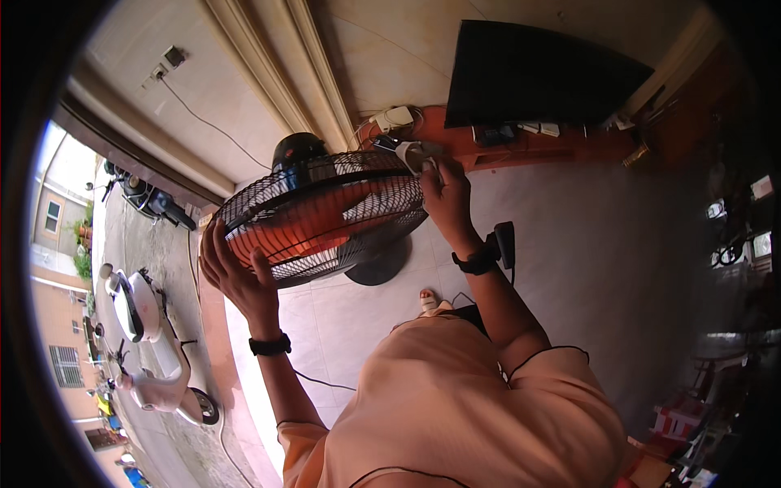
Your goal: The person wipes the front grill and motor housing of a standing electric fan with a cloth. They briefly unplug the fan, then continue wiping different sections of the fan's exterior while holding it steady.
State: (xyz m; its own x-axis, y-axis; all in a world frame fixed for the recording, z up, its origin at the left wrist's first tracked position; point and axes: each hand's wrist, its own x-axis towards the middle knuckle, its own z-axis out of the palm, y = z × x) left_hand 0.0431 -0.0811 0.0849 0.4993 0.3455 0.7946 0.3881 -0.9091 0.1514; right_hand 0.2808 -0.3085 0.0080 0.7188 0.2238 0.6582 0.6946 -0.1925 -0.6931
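A standing electric fan with a black wire cage and orange blades (305, 226) is in front of me, its dark round base (381, 262) on the floor. My left hand (235, 274) rests against the left rim of the cage, fingers spread over its edge. At the cage's right rim my right hand (448, 189) pinches a pale grey cloth (415, 155), which lies against the wires. The motor housing (299, 149) sticks out behind the cage. Both wrists wear black bands.
Beyond the fan, a reddish wooden cabinet (525, 152) carries a television (537, 76), a white box (396, 119) and cables. A cord (213, 125) runs from a wall socket towards the fan. Outside the doorway at left stand a white scooter (158, 360) and a dark motorcycle (149, 195).
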